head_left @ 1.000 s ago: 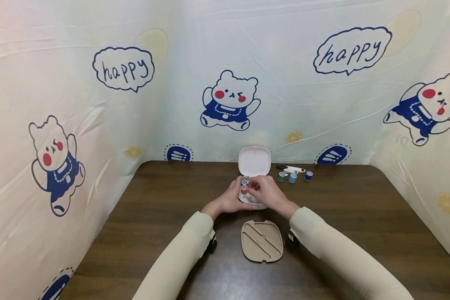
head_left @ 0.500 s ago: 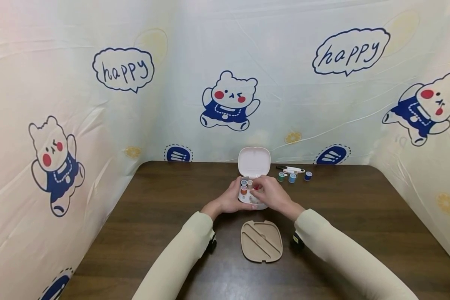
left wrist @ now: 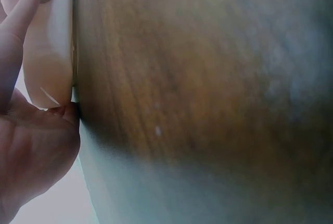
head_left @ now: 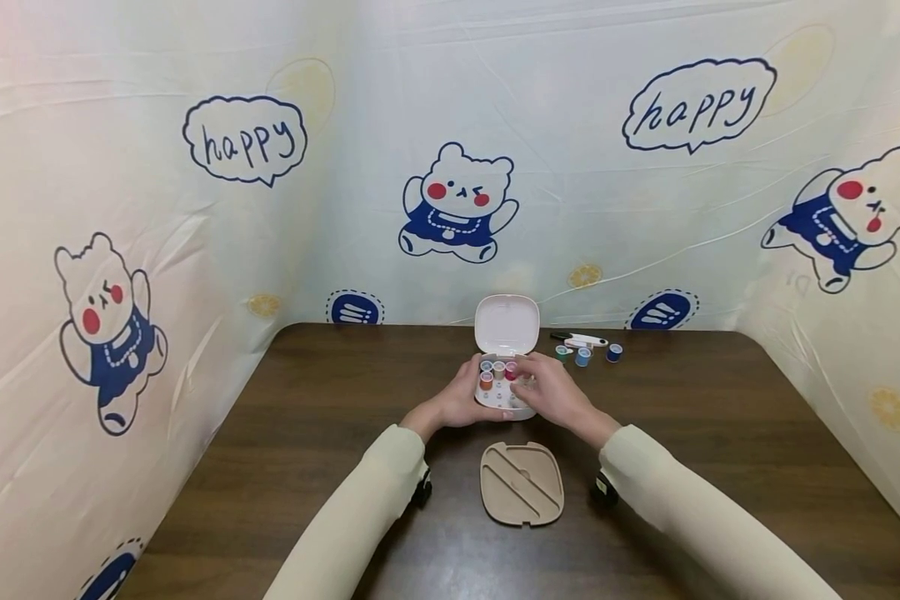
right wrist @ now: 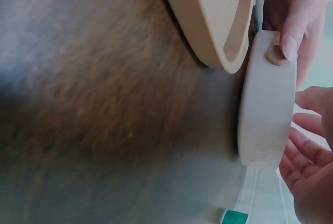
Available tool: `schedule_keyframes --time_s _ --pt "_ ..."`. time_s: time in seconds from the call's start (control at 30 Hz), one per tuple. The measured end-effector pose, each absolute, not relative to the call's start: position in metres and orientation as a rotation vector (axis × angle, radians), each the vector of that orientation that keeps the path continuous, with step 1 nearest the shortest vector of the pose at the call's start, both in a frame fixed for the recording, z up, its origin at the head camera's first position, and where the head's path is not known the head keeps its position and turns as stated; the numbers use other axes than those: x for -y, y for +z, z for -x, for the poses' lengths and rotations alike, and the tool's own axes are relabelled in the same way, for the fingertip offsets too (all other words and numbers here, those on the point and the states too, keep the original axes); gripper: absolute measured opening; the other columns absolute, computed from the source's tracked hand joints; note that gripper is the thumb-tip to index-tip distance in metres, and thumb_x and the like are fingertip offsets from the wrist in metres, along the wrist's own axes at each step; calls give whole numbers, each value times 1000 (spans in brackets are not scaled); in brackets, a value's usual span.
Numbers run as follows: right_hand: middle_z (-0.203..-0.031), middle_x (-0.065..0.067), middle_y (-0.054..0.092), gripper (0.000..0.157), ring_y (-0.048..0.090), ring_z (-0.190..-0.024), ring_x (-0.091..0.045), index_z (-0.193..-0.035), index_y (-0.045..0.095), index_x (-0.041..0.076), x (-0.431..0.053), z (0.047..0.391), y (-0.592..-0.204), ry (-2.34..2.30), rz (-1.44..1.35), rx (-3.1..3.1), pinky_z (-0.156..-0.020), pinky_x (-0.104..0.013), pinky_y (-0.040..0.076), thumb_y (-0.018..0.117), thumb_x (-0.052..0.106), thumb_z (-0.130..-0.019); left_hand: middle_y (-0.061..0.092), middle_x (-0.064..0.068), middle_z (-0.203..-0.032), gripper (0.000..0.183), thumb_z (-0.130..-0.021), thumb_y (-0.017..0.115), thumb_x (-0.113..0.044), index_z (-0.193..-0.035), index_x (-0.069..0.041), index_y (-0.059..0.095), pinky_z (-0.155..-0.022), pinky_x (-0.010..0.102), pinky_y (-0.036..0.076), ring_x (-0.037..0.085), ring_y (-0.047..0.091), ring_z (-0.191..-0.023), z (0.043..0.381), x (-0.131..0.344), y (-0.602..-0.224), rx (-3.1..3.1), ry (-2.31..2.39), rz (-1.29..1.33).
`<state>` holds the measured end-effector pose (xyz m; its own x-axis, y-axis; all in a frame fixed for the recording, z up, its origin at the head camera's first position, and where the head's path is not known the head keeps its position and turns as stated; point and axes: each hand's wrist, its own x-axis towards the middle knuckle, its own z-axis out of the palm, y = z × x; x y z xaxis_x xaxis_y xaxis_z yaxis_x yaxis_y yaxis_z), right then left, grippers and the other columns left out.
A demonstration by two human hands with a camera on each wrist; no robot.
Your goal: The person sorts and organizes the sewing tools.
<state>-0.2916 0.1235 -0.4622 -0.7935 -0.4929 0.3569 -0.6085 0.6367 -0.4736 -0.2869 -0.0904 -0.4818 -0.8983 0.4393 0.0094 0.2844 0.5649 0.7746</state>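
My left hand [head_left: 457,400] grips the left side of a small white sewing box [head_left: 521,412], its thumb on the front beside a round button [right wrist: 277,55]. The lid [head_left: 507,325] stands open at the back. Inside, a blue-topped spool [head_left: 486,367], a beige spool [head_left: 498,370] and a pink-red spool [head_left: 511,371] form the rear row, with an orange spool [head_left: 486,381] in front of the first. Bare pegs show nearer the front. My right hand [head_left: 555,390] reaches over the box's right side, fingers bent; whether it pinches a spool is hidden.
A beige tray insert [head_left: 522,485] with diagonal grooves lies before the box. Behind and right stand a green spool [head_left: 562,354], a light blue spool [head_left: 583,357] and a dark blue spool [head_left: 614,353]. Near them lies a white tool with a black end [head_left: 585,340].
My right hand has shifted rightward along the rear row of spools, uncovering first the beige spool, then the pink-red one. The left hand has kept its grip on the box.
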Motion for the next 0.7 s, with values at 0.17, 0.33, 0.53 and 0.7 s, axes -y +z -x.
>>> schedule_keyframes --time_s 0.17,0.33,0.53,0.7 --pt "-115 -18 67 17 66 -104 -33 -102 76 -1 -128 288 -461 886 -862 2684 -87 -47 54 78 9 -89 33 20 -148 114 -80 89 -40 -158 -5 15 -111 45 36 30 41 -131 287 91 -482 -2607 1247 -597" --pt "-110 -18 65 24 64 -103 -37 -109 74 -3 -133 287 -459 908 -811 2679 -88 -49 53 78 9 -89 35 19 -146 113 -79 89 -40 -157 -5 17 -111 45 37 29 42 -130 288 91 -483 -2617 1239 -605" --pt "-113 -21 64 28 63 -103 -37 -114 71 -6 -140 286 -460 917 -754 2670 -89 -51 52 77 9 -91 35 19 -146 114 -79 89 -42 -158 -5 16 -111 45 36 30 42 -130 289 91 -483 -2613 1238 -597" --pt "-113 -20 65 27 63 -103 -35 -115 70 -6 -146 288 -464 928 -696 2661 -90 -51 51 74 10 -93 34 19 -147 114 -79 89 -41 -158 -5 16 -112 46 36 29 42 -131 289 91 -484 -2607 1243 -583"
